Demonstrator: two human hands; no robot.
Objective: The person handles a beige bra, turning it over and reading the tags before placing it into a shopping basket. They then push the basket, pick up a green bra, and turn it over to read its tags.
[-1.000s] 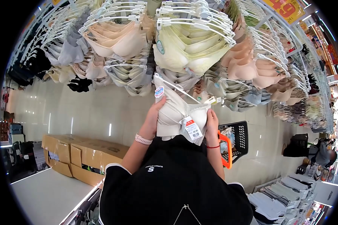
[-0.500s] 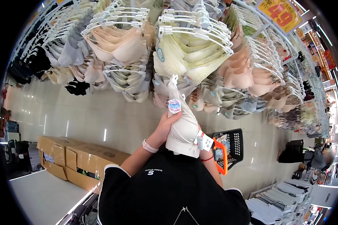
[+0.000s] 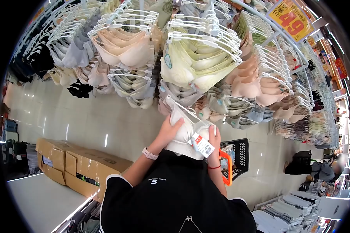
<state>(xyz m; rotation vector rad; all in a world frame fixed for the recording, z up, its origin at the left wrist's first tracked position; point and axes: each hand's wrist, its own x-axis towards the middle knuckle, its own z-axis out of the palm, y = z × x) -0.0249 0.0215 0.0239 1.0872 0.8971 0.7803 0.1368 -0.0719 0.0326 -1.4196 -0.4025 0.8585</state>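
Note:
I hold a white bra (image 3: 181,140) in front of my chest, still clipped to its white hanger (image 3: 183,107). My left hand (image 3: 168,131) grips the bra by one cup, thumb on the front. At the other cup, my right hand (image 3: 214,140) closes round the fabric. A white and red price tag (image 3: 203,145) dangles from the bra near my right fingers. Just beyond my hands, pale yellow-green bras (image 3: 200,64) hang in a row on the rack.
Behind my right arm stands a black shopping basket (image 3: 242,154) with an orange handle (image 3: 226,167). Cardboard boxes (image 3: 87,165) sit at the left. Peach bras (image 3: 124,48) and a yellow price sign (image 3: 291,19) are on the racks ahead. Folded clothes (image 3: 285,211) lie at lower right.
The bra has turned from edge-on to facing me, with its hanger now slanting across. My right hand has come up onto the far cup; the round sticker no longer shows.

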